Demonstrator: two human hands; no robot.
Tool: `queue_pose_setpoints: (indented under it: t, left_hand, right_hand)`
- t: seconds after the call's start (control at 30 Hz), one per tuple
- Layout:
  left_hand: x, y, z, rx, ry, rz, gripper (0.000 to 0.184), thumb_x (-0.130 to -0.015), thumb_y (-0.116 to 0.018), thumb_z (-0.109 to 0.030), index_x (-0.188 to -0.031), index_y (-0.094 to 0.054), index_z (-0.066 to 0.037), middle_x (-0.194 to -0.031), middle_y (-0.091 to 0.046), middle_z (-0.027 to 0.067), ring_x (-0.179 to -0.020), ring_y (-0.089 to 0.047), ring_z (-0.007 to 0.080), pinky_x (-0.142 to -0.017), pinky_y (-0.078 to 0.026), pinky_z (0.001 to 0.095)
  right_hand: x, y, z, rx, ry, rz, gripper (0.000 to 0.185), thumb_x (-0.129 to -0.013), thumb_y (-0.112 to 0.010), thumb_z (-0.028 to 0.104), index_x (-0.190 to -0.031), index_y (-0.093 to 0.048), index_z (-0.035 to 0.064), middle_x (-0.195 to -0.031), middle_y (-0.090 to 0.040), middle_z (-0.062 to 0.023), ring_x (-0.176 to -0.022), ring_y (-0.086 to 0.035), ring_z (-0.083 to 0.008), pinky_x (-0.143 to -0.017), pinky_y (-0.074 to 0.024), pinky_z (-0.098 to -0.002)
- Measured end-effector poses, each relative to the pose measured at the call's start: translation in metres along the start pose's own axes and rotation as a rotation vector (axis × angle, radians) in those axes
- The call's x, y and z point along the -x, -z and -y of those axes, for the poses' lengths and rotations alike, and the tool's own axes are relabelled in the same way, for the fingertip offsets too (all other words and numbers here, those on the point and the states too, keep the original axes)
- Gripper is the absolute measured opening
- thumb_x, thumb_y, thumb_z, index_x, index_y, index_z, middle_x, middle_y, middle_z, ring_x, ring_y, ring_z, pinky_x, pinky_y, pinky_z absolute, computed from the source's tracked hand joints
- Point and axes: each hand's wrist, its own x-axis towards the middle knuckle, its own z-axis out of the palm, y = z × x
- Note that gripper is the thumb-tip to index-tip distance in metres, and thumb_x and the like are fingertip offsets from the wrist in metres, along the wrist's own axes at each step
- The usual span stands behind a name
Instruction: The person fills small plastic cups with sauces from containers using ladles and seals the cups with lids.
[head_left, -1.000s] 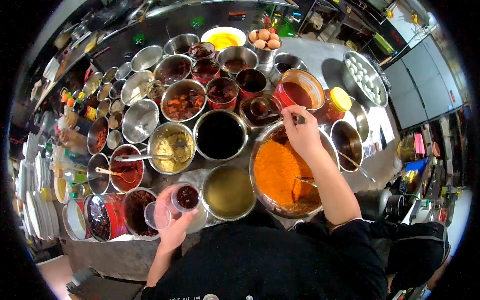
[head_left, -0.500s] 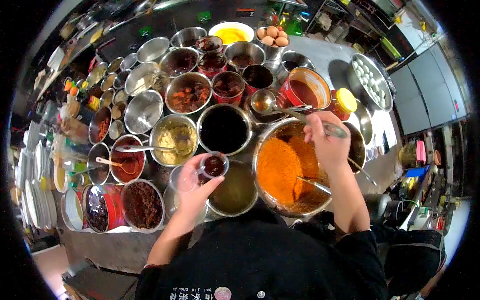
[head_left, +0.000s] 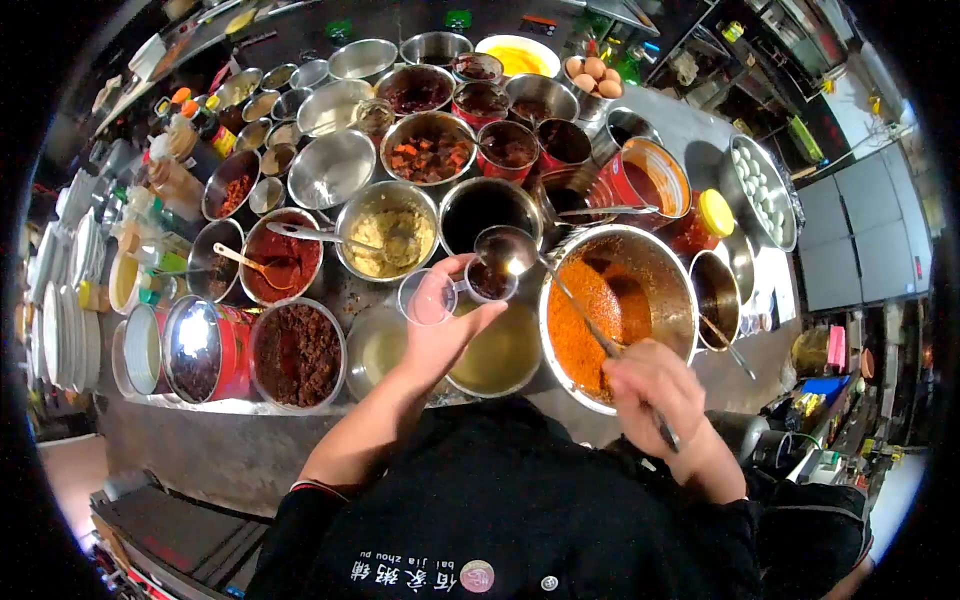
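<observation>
My left hand [head_left: 442, 335] is closed round a small clear plastic cup [head_left: 488, 288] with dark sauce in it; its round clear lid [head_left: 427, 300] stands out to the left. My right hand [head_left: 655, 388] grips the handle of a metal ladle [head_left: 503, 248]. The ladle's bowl is right over the cup and partly covers its mouth, with a shiny liquid in it; whether it touches the rim I cannot tell. Behind it sits a bowl of black liquid [head_left: 488, 208]. Under the ladle's handle is a large metal pot [head_left: 668, 265] holding orange-red oily sauce.
A bowl of yellow paste [head_left: 388, 240] with a spoon, a bowl of red sauce [head_left: 285, 258] and a tub of dark minced sauce [head_left: 298, 352] stand to the left. Metal bowls and tins crowd the back. A bowl of white eggs [head_left: 757, 190] stands at the right.
My right hand has come down and nearer, bringing the ladle's bowl from above the tins to over the cup. My left hand has shifted up and right in view; the camera view has also shifted.
</observation>
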Motion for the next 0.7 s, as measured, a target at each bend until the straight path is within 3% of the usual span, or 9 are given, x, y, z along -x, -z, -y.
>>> queue_pose_setpoints:
  t: [0.13,0.2,0.33,0.47,0.5,0.7]
  left_hand:
    - [0.007,0.004,-0.001,0.100,-0.002,0.004,0.058,-0.067,-0.075,-0.002,-0.117,-0.046,0.001,-0.109,-0.056,0.0081,-0.101,-0.054,0.0160,-0.091,-0.041,0.0292]
    - [0.010,0.007,-0.007,0.160,0.009,0.002,0.058,-0.067,-0.074,0.000,-0.117,-0.045,0.001,-0.110,-0.055,0.0082,-0.102,-0.053,0.0160,-0.092,-0.041,0.0292]
    - [0.020,0.015,-0.010,0.250,-0.035,-0.039,0.057,-0.066,-0.072,0.004,-0.117,-0.045,0.000,-0.110,-0.055,0.0082,-0.103,-0.052,0.0159,-0.093,-0.039,0.0290]
    - [0.037,0.032,-0.009,0.220,-0.054,-0.073,0.053,-0.068,-0.071,0.002,-0.115,-0.046,0.001,-0.108,-0.057,0.0091,-0.101,-0.055,0.0159,-0.091,-0.042,0.0294]
    - [0.040,0.037,-0.013,0.078,-0.080,-0.095,0.054,-0.067,-0.071,0.003,-0.115,-0.046,0.001,-0.108,-0.057,0.0098,-0.101,-0.055,0.0163,-0.090,-0.043,0.0294]
    - [0.056,0.056,-0.008,0.134,-0.057,-0.130,0.055,-0.066,-0.071,0.004,-0.115,-0.046,0.002,-0.109,-0.056,0.0100,-0.101,-0.054,0.0171,-0.091,-0.042,0.0301]
  right_hand:
    - [0.006,-0.003,0.010,0.043,0.071,0.008,0.024,-0.069,-0.065,-0.005,-0.093,-0.058,-0.0021,-0.082,-0.056,-0.0137,-0.066,-0.056,-0.0270,-0.059,-0.0469,-0.0341]
    - [0.008,-0.008,0.000,0.030,0.069,-0.011,0.019,-0.074,-0.062,-0.005,-0.092,-0.058,-0.0019,-0.080,-0.056,-0.0112,-0.066,-0.056,-0.0240,-0.058,-0.0464,-0.0318]
    - [-0.002,-0.037,-0.023,-0.293,-0.525,-0.310,0.004,-0.084,-0.055,-0.003,-0.087,-0.057,-0.0023,-0.078,-0.058,-0.0084,-0.067,-0.055,-0.0126,-0.057,-0.0447,-0.0261]
    - [-0.006,-0.079,-0.061,-0.272,-0.537,-0.338,0.004,-0.084,-0.058,0.001,-0.087,-0.057,-0.0013,-0.079,-0.058,-0.0073,-0.066,-0.053,-0.0113,-0.058,-0.0434,-0.0238]
    - [-0.009,-0.085,-0.064,-0.259,-0.527,-0.310,0.005,-0.083,-0.059,0.001,-0.087,-0.058,-0.0005,-0.080,-0.059,-0.0068,-0.066,-0.053,-0.0115,-0.058,-0.0429,-0.0231]
    - [-0.012,-0.105,-0.073,-0.172,-0.422,-0.264,0.007,-0.082,-0.060,0.001,-0.088,-0.058,0.0001,-0.078,-0.059,-0.0099,-0.065,-0.055,-0.0162,-0.059,-0.0440,-0.0251]
